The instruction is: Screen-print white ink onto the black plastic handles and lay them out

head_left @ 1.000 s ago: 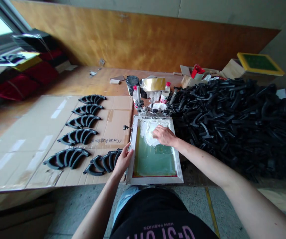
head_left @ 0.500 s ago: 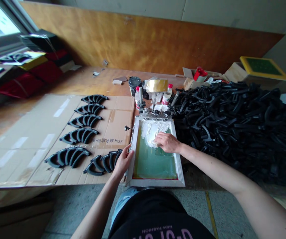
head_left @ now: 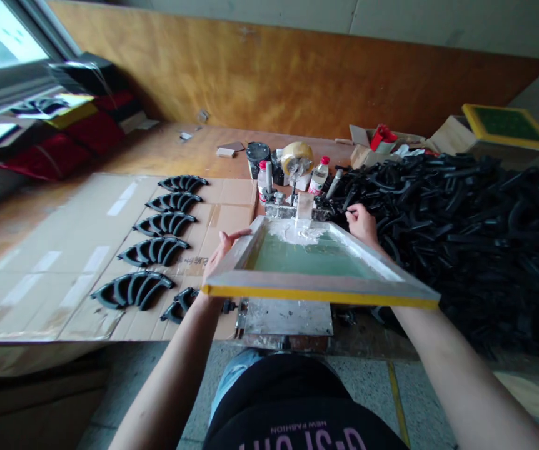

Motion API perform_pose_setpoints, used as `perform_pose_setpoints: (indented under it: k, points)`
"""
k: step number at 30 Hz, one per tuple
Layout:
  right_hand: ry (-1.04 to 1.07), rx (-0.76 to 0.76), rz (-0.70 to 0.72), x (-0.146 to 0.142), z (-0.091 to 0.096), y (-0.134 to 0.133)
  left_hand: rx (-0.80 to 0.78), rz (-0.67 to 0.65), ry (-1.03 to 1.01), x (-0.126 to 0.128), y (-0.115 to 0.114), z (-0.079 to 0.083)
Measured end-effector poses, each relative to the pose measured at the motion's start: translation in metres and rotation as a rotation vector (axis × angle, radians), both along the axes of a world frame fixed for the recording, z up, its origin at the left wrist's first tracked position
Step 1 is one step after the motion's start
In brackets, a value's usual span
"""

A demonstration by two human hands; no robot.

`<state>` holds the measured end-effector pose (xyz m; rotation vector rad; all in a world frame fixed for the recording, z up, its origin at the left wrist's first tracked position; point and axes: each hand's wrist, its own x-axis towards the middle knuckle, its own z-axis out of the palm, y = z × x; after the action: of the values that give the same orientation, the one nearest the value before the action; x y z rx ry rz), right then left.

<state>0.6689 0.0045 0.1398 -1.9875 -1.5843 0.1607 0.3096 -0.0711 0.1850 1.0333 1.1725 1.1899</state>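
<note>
A printing screen (head_left: 321,295) with a yellow front edge and green mesh is tilted up on its far hinge, with white ink (head_left: 297,232) pooled at its far end. My left hand (head_left: 220,250) grips the screen's left rail and holds it raised. Beyond the screen's right rail, my right hand (head_left: 362,224) is at the near edge of the pile of black plastic parts (head_left: 461,212), fingers pinched on one part. A grey base plate (head_left: 288,315) lies bare under the raised screen.
Rows of curved black parts (head_left: 157,250) lie on flat cardboard (head_left: 63,250) to the left. Bottles (head_left: 319,176), a tape roll (head_left: 296,156) and a black jar (head_left: 256,153) stand behind the hinge. A second yellow-framed screen (head_left: 508,125) sits far right.
The screen was flat with my right hand on its mesh. Now my left hand has swung it up and my right hand has gone to the pile of parts.
</note>
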Motion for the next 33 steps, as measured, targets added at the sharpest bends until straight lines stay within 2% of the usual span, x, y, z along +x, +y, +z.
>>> perform_pose_setpoints:
  k: [2, 5, 8, 10, 14, 15, 17, 19, 21, 24, 26, 28, 31, 33]
  points:
    - [0.071, -0.115, 0.075, 0.001, -0.025, -0.019, 0.074, 0.02, -0.087, 0.009, 0.016, 0.012]
    - [0.086, -0.174, 0.29, -0.025, -0.063, -0.045, 0.069, 0.033, -0.146, 0.02, 0.031, 0.021]
    - [-0.016, -0.188, 0.498, -0.055, -0.079, -0.059, 0.055, 0.107, -0.15, 0.026, 0.024, 0.009]
    - [-0.068, -0.196, 0.546, -0.067, -0.074, -0.064, -0.025, 0.091, -0.107, 0.029, 0.005, -0.012]
    - [-0.034, -0.096, 0.636, -0.101, -0.044, -0.084, -0.395, -0.213, -0.037, 0.037, -0.051, -0.061]
    - [-0.039, -0.055, 0.689, -0.115, -0.037, -0.093, -0.456, -0.228, -0.066, 0.039, -0.063, -0.07]
    - [-0.073, 0.007, 0.826, -0.15, -0.03, -0.11, -0.486, -0.08, -0.139, 0.035, -0.079, -0.085]
    - [-0.081, 0.022, 0.96, -0.188, -0.031, -0.122, -0.461, 0.147, -0.153, 0.017, -0.087, -0.098]
    - [-0.048, -0.008, 1.044, -0.225, -0.04, -0.124, -0.443, 0.318, -0.073, -0.019, -0.092, -0.111]
    - [-0.056, -0.153, 1.063, -0.271, -0.062, -0.112, -0.524, 0.442, 0.253, -0.089, -0.107, -0.138]
    - [-0.145, -0.297, 1.037, -0.297, -0.078, -0.101, -0.625, 0.479, 0.474, -0.132, -0.12, -0.157]
    - [-0.257, -0.427, 1.009, -0.318, -0.091, -0.094, -0.711, 0.469, 0.599, -0.162, -0.129, -0.173]
    - [-0.362, -0.53, 0.967, -0.342, -0.104, -0.09, -0.789, 0.394, 0.744, -0.186, -0.13, -0.188]
    - [-0.366, -0.541, 0.94, -0.353, -0.109, -0.086, -0.823, 0.337, 0.874, -0.194, -0.123, -0.192]
